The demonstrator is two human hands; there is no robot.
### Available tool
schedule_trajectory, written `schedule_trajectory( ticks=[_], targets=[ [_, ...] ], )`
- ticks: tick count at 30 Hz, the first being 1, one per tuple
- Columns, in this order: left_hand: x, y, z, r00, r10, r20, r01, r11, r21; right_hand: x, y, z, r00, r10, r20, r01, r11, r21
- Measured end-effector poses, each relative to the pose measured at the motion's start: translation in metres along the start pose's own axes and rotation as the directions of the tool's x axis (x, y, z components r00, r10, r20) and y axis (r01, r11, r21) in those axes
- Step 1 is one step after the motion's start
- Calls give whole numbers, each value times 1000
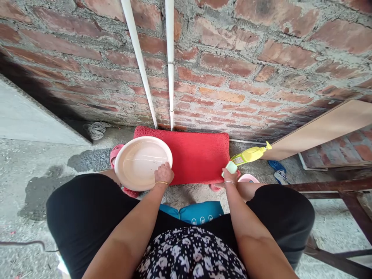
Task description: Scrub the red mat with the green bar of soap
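Observation:
A round, pale pink basin [124, 172] with water in it rests at the left end of a bench with a red cover [200, 155]. At its right rim is my left hand [164, 173], fingers closed over the edge. My right hand [229, 176], over the right end of the red cover, grips a pale green block that looks like a sponge [231, 167]. Just beyond this hand stands a yellow pump bottle [249, 155], seen tilted, with a label on its side. The fingertips of both hands are partly hidden.
Behind the bench rises a brick wall [215, 89] with two white pipes [171, 69]. A grey rag [97, 130] lies at left, near a leaning slab [35, 108]. To the right are a leaning board [322, 128], a blue item [277, 170] and a brown frame [314, 186].

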State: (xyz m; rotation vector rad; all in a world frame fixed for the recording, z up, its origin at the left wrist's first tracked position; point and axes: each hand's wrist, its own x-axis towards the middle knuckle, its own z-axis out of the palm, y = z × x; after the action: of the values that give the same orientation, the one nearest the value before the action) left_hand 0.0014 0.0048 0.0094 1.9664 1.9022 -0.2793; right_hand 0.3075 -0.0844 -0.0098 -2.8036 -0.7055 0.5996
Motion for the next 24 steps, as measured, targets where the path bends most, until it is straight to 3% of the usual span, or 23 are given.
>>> schedule_trajectory(
  ticks=[2, 5, 6, 8, 10, 12, 13, 15, 17, 19, 22, 24],
  targets=[
    [-1, 0, 1, 1000, -1, -8, 1, 1000, 6, 3, -5, 4, 1000, 18, -23, -17, 997, 78],
    [-1, 0, 2, 1000, -1, -15, 1, 1000, 15, -24, -39, 30, 978, -203, 56, 196, 974, 116],
    [-1, 0, 2, 1000, 0, -17, 0, 1000, 17, -36, -54, 40, 942, -319, 107, 313, 947, 68],
    [0, 0, 3, 1000, 0, -22, 1, 1000, 19, -60, -81, 55, 817, -523, 242, 552, 831, -69],
    [1, 0, 5, 1000, 1, -31, -1, 1000, 22, -72, -98, 61, 693, -633, 344, 705, 694, -144],
    [2, -1, 6, 999, 4, -43, -2, 1000, 28, -69, -103, 58, 659, -648, 382, 740, 650, -172],
    [2, 0, 6, 999, 5, -48, -4, 999, 32, -63, -100, 55, 680, -629, 377, 719, 672, -177],
    [2, 0, 7, 999, 9, -52, -7, 999, 38, -44, -85, 45, 774, -541, 327, 614, 769, -180],
    [3, 1, 7, 999, 5, -47, -3, 999, 42, -25, -64, 37, 884, -408, 230, 449, 878, -169],
    [2, 1, 7, 999, -4, -46, 6, 999, 43, -11, -43, 31, 960, -259, 110, 272, 954, -130],
    [2, 1, 7, 999, -7, -52, 9, 999, 37, -5, -29, 30, 995, -102, -4, 102, 995, -20],
    [2, 0, 8, 998, -2, -56, 4, 999, 32, -10, -34, 34, 995, -96, -25, 97, 994, 45]
  ],
)
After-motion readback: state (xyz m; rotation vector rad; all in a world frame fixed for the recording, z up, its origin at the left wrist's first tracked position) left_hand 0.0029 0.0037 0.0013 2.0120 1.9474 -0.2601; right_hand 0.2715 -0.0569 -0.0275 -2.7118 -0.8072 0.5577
